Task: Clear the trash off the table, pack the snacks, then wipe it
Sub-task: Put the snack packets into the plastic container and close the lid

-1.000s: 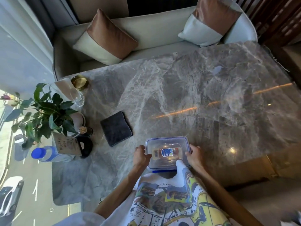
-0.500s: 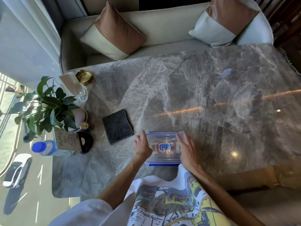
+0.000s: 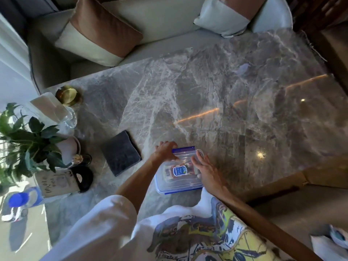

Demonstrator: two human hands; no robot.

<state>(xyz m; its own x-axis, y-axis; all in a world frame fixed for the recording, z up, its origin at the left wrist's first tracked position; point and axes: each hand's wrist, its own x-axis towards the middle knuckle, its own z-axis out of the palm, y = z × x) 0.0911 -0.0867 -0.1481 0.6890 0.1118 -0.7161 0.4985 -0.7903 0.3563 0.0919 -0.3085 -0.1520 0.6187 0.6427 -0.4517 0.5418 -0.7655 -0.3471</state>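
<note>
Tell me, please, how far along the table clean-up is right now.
Done: no loose trash shows on the table, and a snack packet lies in the container. In hand: the left grip holds its far corner; the right grip presses flat on top. Left: wiping; the folded cloth lies untouched.

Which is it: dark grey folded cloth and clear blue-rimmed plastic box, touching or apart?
Apart. Head view: a strip of grey marble table and the left forearm lie between the dark grey folded cloth and the clear blue-rimmed plastic box.
</note>
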